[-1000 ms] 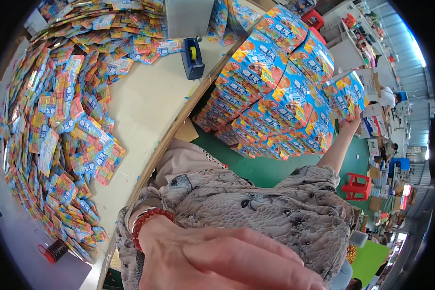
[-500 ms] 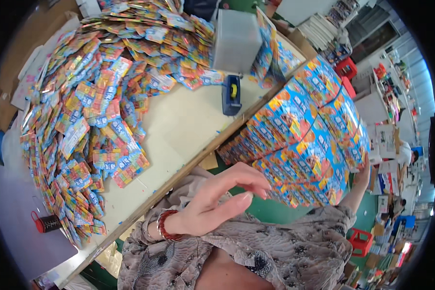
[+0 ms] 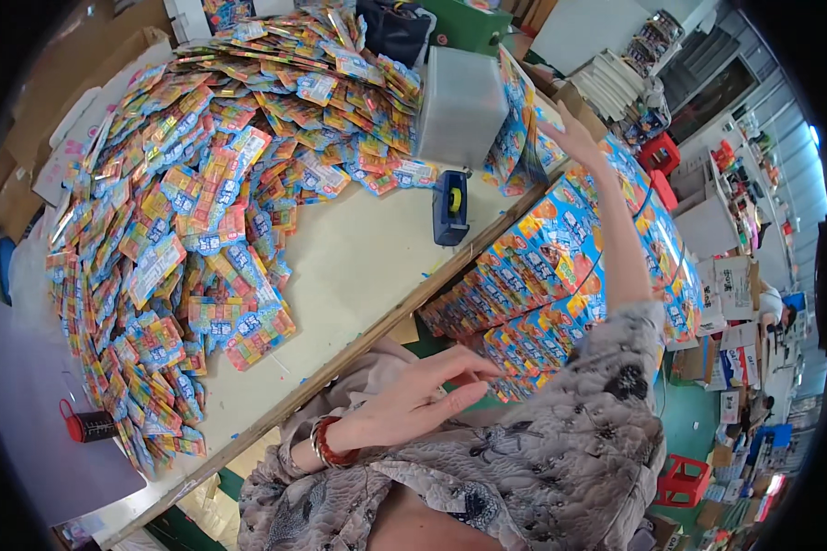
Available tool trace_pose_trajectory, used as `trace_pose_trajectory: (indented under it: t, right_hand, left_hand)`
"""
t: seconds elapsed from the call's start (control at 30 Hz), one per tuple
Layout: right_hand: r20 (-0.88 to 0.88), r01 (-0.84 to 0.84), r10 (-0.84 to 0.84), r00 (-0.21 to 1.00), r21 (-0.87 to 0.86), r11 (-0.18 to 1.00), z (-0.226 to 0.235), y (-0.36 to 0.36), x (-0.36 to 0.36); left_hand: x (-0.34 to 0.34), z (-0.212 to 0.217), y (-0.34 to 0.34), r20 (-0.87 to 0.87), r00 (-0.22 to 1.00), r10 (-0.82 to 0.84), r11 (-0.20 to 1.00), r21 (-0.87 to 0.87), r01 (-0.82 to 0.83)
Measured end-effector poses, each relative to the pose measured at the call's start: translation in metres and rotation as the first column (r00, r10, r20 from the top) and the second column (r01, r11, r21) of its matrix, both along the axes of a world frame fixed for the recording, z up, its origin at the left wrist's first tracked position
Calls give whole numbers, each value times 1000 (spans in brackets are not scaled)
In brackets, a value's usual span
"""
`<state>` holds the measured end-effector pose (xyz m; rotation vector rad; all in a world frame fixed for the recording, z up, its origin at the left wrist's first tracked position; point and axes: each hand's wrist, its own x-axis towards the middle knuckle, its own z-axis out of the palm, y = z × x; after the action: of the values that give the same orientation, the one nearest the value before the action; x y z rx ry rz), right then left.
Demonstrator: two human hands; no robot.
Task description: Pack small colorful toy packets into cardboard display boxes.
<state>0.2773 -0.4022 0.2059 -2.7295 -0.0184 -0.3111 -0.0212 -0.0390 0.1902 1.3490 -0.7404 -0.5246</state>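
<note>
My left hand [image 3: 415, 397], with a red bracelet at the wrist, hovers in front of the table edge; its fingers are loosely bent, thumb apart, holding nothing. My right hand [image 3: 574, 138] stretches to the far right corner of the table, fingers apart over blue printed card sheets [image 3: 549, 138]. These lie beside a translucent plastic bin [image 3: 461, 106]. Whether the fingertips touch a sheet, I cannot tell. Below my right forearm stands a stack of colourful blue printed boxes [image 3: 533, 266], partly covered by my arm and sleeve.
A large heap of small colourful packets [image 3: 184, 211] covers the left and back of the table [image 3: 349, 248]. A dark blue tape dispenser [image 3: 450, 207] stands near the wooden edge. A black cup with a red loop [image 3: 92, 424] is at the left. Red stools [image 3: 682, 480] stand on the floor.
My right hand has left the right side of the box stack and swung up and forward to the sheets by the bin. The left hand has dropped slightly, and the view has shifted a little.
</note>
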Motion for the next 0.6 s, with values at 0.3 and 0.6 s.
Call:
trace_pose_trajectory:
  t: [0.3, 0.6]
  right_hand:
    - [495, -115, 169, 853, -138, 984, -12, 80, 39]
    - [831, -134, -89, 549, 193, 972, 105, 103, 45]
  left_hand:
    - [-11, -29, 32, -262, 943, 208, 975, -18, -220]
    - [-7, -37, 30, -256, 941, 220, 971, -41, -237]
